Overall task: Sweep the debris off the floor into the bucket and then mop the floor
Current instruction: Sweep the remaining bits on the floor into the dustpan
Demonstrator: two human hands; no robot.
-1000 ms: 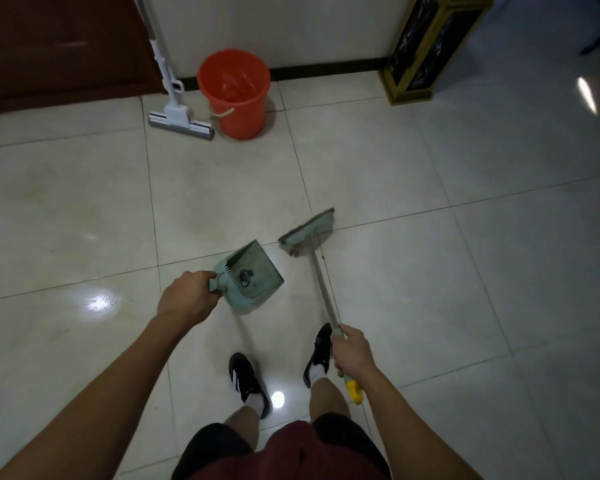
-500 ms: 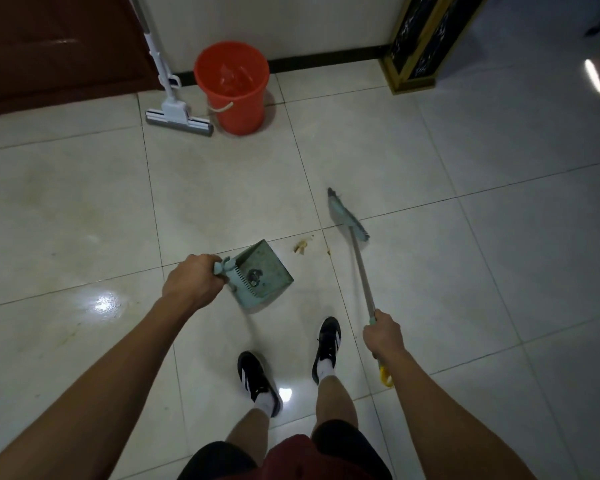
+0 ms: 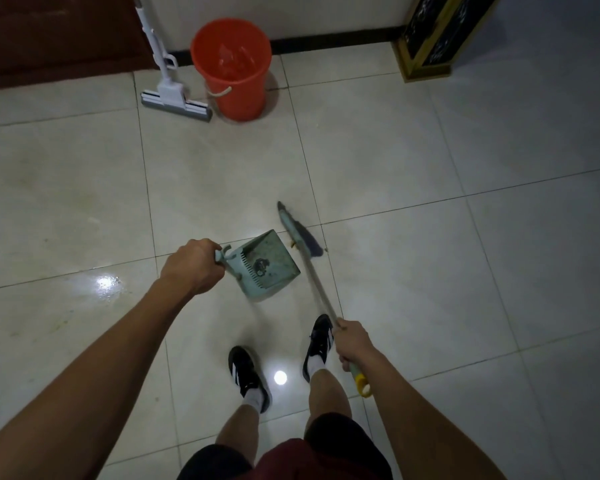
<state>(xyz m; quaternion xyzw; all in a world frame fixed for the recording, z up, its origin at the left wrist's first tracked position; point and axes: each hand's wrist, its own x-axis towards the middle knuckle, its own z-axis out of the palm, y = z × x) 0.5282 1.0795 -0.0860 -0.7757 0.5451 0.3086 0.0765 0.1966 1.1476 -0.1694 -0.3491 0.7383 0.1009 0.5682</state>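
Observation:
My left hand (image 3: 192, 265) grips the handle of a pale green dustpan (image 3: 269, 266), held low over the tiled floor with its mouth facing right; a dark clump of dirt lies inside it. My right hand (image 3: 352, 342) holds the long handle of a broom (image 3: 298, 233), whose head rests on the floor just right of the dustpan's mouth. A small yellowish scrap of debris (image 3: 294, 244) sits between the broom head and the pan. The orange bucket (image 3: 232, 69) stands at the far wall.
A white sponge mop (image 3: 174, 97) leans on the wall left of the bucket. A black and gold cabinet (image 3: 433, 39) stands at the back right, a dark red door at the back left. My two feet in black shoes (image 3: 248, 375) stand below the dustpan.
The broom head has swept left and nearer, up against the dustpan's mouth, pushing the yellowish scrap towards it. The dustpan has stayed almost in place.

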